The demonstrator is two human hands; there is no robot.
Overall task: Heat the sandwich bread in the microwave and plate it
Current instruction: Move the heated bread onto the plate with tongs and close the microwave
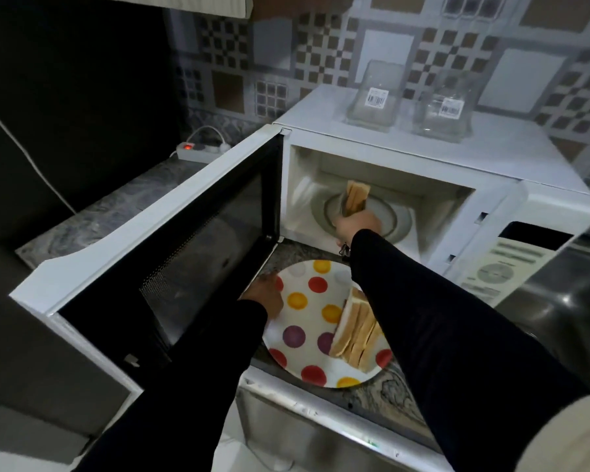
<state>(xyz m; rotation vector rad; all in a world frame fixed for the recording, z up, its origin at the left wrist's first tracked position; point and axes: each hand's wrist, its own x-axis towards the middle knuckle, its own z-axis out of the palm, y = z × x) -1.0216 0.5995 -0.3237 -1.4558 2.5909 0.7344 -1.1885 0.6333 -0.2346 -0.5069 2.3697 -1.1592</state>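
Observation:
The white microwave stands with its door swung wide open to the left. My right hand reaches into the cavity and grips a few slices of sandwich bread upright above the glass turntable. A polka-dot plate lies on the counter in front of the microwave, with several more bread slices stacked on its right side. My left hand rests on the plate's left rim, fingers partly curled over it.
Two clear plastic containers sit on top of the microwave. A power strip with a lit red switch lies on the stone counter at the back left. A steel sink is at the right. The counter's front edge runs just below the plate.

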